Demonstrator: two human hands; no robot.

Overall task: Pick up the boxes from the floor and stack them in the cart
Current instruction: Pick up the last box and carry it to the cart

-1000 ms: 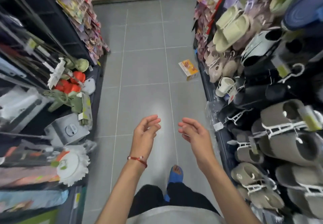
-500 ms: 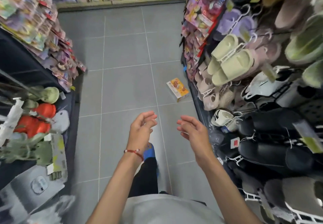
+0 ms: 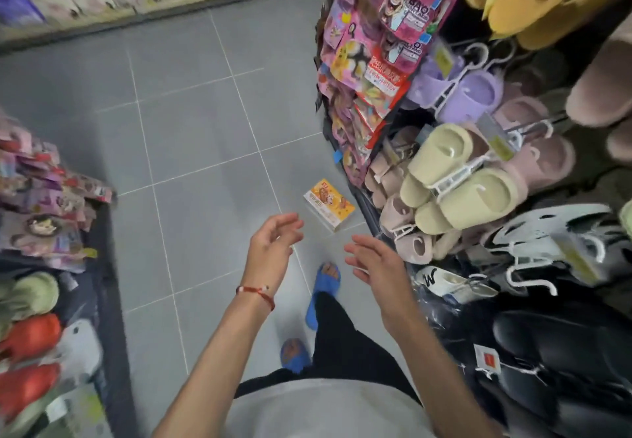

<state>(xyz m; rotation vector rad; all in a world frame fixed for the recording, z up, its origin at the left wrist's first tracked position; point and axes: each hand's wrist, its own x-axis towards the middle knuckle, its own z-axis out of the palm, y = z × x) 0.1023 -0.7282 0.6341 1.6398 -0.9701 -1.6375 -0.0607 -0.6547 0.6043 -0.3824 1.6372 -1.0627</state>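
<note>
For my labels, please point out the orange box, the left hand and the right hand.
orange box [image 3: 329,204]: head view, middle of its top face.
left hand [image 3: 271,252]: head view, middle of the hand.
right hand [image 3: 377,264]: head view, middle of the hand.

Grey tiled floor [image 3: 191,150] down the aisle, and one orange box [image 3: 329,204] lies flat on it, just beyond the fingers [image 3: 296,225] of the left hand [image 3: 270,249].
</note>
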